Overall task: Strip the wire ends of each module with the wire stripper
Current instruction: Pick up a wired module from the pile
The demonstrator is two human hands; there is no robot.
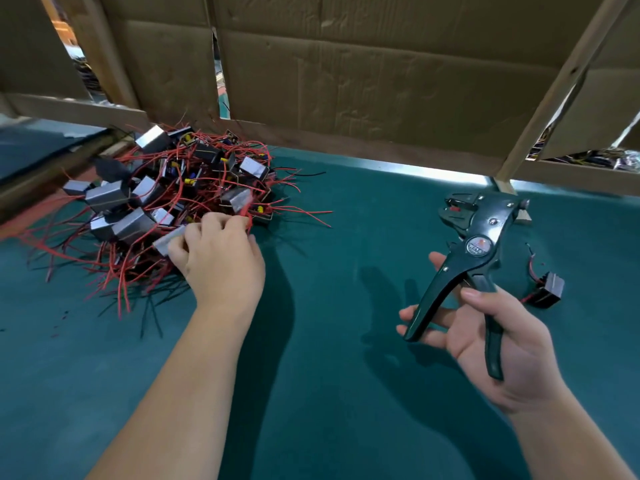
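A heap of small grey box modules (166, 199) with tangled red and black wires lies on the green table at the left. My left hand (218, 261) reaches into the heap's near edge and pinches a grey module (168, 242) with thumb and fingers. My right hand (485, 337) holds a black wire stripper (474, 251) by its two handles, jaws pointing up and away, handles spread. One single module (549, 291) with short red and black wires lies apart on the table, just right of the stripper.
The green table mat (346, 254) runs across the view. A cardboard wall with wooden slats (363, 81) stands along the far edge. Small wire scraps (59, 323) dot the mat at the left.
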